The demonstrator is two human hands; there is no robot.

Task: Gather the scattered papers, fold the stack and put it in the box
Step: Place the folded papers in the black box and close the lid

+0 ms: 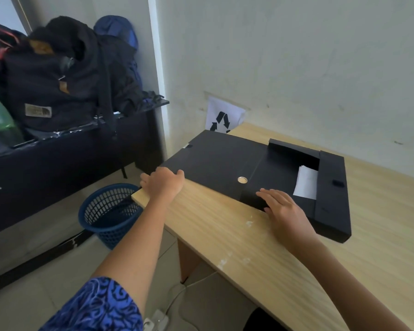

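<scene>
- Sleeve, blue with a dark swirl print, at 7 o'clock on the left arm.
- Power strip, white, on the tiled floor at 6 o'clock.
- Wooden table, light grain with pale smears, from centre to 4 o'clock.
- Right hand, just right of centre: fingers straight and together, lying flat on a near flap of the box.
- Left hand, just left of centre: fingers curled over the left edge of the box lid at the table's corner.
- Black file box, flat on the table, lid flaps open; folded white paper stack inside, at 3 o'clock.
- Blue mesh waste basket, on the floor at 8 o'clock.
- Recycling sign, on the wall at 12 o'clock.
- Black backpack, on a dark desk at 10 o'clock.
</scene>
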